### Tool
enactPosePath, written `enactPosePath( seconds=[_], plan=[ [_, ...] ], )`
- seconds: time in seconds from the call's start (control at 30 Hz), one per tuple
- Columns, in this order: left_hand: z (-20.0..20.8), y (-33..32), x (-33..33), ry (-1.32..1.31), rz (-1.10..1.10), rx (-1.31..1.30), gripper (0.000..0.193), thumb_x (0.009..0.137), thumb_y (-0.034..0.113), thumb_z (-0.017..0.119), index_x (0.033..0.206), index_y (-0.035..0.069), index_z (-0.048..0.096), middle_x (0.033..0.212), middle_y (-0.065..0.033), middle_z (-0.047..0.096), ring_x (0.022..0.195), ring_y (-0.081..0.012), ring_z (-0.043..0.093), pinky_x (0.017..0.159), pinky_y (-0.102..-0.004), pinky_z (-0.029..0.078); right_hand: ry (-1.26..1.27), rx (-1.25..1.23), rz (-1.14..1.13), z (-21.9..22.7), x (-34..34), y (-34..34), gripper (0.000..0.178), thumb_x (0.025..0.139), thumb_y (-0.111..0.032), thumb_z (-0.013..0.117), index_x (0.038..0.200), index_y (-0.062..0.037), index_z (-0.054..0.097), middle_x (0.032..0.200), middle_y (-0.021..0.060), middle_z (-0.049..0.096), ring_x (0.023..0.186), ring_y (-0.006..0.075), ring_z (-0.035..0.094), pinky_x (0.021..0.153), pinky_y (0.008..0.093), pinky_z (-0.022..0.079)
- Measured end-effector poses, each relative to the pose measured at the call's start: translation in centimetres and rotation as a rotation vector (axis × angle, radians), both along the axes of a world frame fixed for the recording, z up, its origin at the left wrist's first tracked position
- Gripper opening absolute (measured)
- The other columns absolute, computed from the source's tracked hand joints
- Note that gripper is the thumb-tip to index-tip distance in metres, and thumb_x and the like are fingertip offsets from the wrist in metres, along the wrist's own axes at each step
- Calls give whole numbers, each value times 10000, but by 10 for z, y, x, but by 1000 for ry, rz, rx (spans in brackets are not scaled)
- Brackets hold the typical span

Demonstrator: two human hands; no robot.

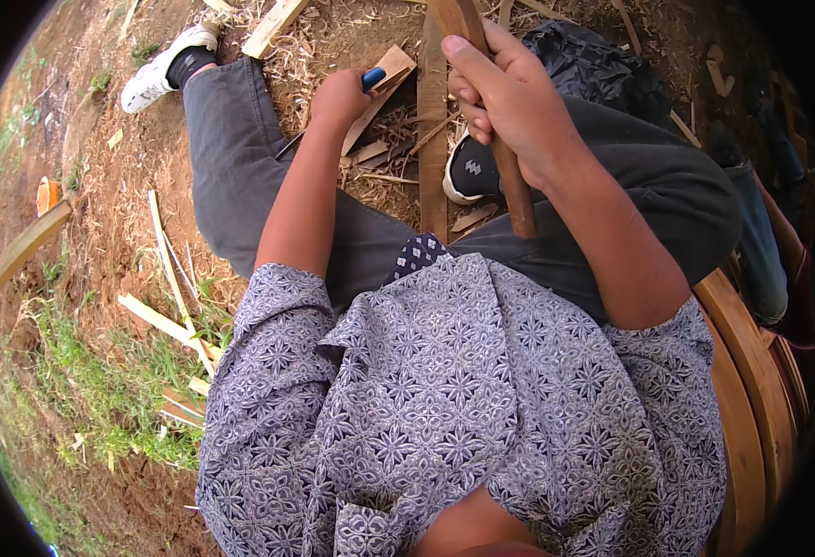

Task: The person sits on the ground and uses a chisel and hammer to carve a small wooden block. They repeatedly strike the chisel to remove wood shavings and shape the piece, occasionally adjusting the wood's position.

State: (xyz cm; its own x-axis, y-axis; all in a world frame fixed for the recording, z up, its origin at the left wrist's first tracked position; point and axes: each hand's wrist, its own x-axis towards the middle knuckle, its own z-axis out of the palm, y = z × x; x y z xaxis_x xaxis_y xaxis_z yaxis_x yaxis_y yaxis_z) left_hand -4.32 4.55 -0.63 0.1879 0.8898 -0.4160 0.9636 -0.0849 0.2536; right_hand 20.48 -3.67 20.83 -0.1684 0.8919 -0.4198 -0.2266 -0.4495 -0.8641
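Observation:
My left hand (pixel 338 97) is closed around a tool with a blue end (pixel 373 79). A thin dark shaft shows on the other side of my wrist, and its tip is hard to make out. Beside that hand lies a pale piece of wood (pixel 396 67), one end raised. My right hand (pixel 514 102) grips a smooth brown wooden stick (pixel 520 200), held slanting above my bent leg. The stick widens toward its upper end, which the frame cuts off. Between my legs a long brown plank (pixel 433 176) runs away from me.
Wood shavings and offcuts cover the soil around the plank. A crumpled black plastic sheet (pixel 602 70) lies beyond my right knee. Curved wooden boards (pixel 751 399) stand close at my right, near another person's leg (pixel 762 246). Pale strips (pixel 161 320) and an orange object (pixel 48 195) lie left.

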Motion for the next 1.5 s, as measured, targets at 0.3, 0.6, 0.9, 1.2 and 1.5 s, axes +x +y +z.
enactPosePath(
  seconds=[0.3, 0.6, 0.9, 1.2, 1.5],
  plan=[
    [54, 16, 25, -553, 193, 189, 312, 926, 379, 769, 903, 72, 719, 716, -66, 680, 681, -214, 673, 666, -364, 536, -1, 23, -12, -8, 1, 6, 264, 1070, -293, 575, 1253, -103, 577, 727, -78, 456, 519, -17, 410, 462, 166, 369],
    [67, 27, 54, -974, 313, 111, 345, 972, 287, 749, 735, 126, 557, 639, 48, 519, 587, -69, 497, 525, -272, 415, 68, -64, -83, 3, -2, 9, 118, 1077, -199, 543, 1160, -117, 561, 704, -66, 456, 503, 32, 404, 440, 204, 359],
    [38, 14, 54, -1332, 271, -53, 371, 957, 327, 765, 714, 113, 584, 664, 41, 569, 614, -66, 530, 579, -266, 429, 74, -86, -37, 8, -3, 7, 144, 1080, -201, 537, 1194, -114, 557, 693, -73, 451, 497, 26, 408, 433, 197, 369],
    [34, 26, 48, -1251, 328, 24, 294, 994, 304, 713, 826, 78, 628, 714, 20, 601, 644, -71, 540, 605, -257, 420, 86, -62, -38, 7, -4, 10, 218, 1080, -197, 534, 1277, -103, 547, 694, -74, 453, 494, 24, 404, 428, 197, 366],
    [43, 39, 58, -1159, 355, 116, 370, 1005, 304, 696, 714, 132, 545, 650, 40, 534, 601, -71, 489, 559, -268, 405, 85, -82, -16, 9, -2, 10, 147, 1086, -206, 528, 1190, -105, 550, 687, -69, 454, 488, 22, 402, 427, 192, 363]
  ],
)
